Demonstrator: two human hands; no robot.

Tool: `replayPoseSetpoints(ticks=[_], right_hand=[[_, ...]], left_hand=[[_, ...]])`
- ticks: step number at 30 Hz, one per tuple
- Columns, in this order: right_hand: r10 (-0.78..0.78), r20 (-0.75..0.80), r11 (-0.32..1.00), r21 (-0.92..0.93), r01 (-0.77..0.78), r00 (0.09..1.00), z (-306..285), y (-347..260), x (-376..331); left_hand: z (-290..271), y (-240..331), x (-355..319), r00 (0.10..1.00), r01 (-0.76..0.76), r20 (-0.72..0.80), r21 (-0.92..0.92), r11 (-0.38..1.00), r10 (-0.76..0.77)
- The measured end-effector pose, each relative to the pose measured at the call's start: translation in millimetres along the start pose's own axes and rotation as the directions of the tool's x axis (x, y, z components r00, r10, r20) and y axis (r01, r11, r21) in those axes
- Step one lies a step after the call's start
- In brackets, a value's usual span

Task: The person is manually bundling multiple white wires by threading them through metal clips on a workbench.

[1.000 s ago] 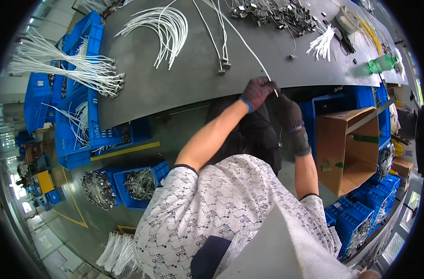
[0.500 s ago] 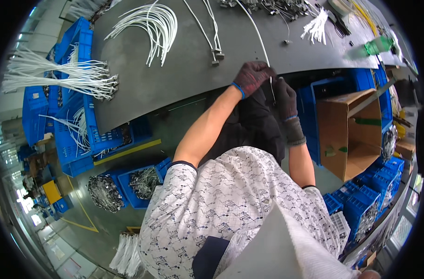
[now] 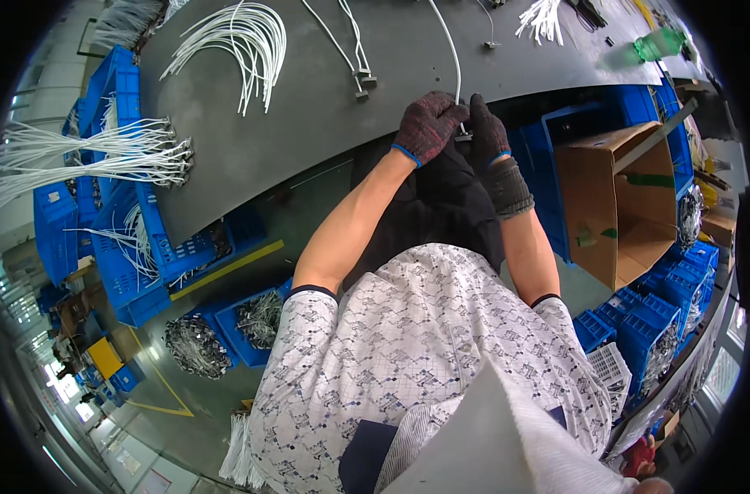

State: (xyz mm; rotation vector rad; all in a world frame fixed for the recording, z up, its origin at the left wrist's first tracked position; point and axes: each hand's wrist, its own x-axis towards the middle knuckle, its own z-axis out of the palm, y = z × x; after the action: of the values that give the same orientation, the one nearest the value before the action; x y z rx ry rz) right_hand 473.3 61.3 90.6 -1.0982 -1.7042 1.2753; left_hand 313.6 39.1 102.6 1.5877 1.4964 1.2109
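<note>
A thin white sleeve (image 3: pixel 452 47) curves down over the table's near edge. My left hand (image 3: pixel 429 128), in a dark red-and-black knit glove with a blue cuff, pinches it near its lower end. Just below those fingertips sits a small metal connector (image 3: pixel 464 137) at the end of the strand. My right hand (image 3: pixel 489 133), in a dark glove, is beside the connector with its fingers pointing up, close together. No grip on the sleeve shows there, though the side of its fingers facing away is hidden.
On the dark table (image 3: pixel 334 107) lie a curved bundle of white sleeves (image 3: pixel 264 53), several connector-ended cables (image 3: pixel 361 74) and a green bottle (image 3: pixel 659 44). A tied cable bundle (image 3: pixel 103 156) spans blue crates at left. A cardboard box (image 3: pixel 593 206) stands beside my right arm.
The connector, hanging lower on a thin wire before, now sits close under my left fingertips. My right hand has moved up and closer to my left. The whole view has shifted slightly.
</note>
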Motion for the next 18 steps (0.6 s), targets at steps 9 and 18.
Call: replayPoseSetpoints(ticks=[9, 18], right_hand=[[0.464, -0.107, 0.846, 0.347, -0.405, 0.879, 10, 6, 103], [-0.064, -0.535, 0.687, -0.636, -0.351, 0.843, -81, 107, 196]], left_hand=[[-89, -60, 83, 0.960, 0.274, 0.048, 0.047, 0.961, -0.276], [-243, -173, 10, 0.611, 0.789, -0.678, 0.566, 0.240, -0.408]])
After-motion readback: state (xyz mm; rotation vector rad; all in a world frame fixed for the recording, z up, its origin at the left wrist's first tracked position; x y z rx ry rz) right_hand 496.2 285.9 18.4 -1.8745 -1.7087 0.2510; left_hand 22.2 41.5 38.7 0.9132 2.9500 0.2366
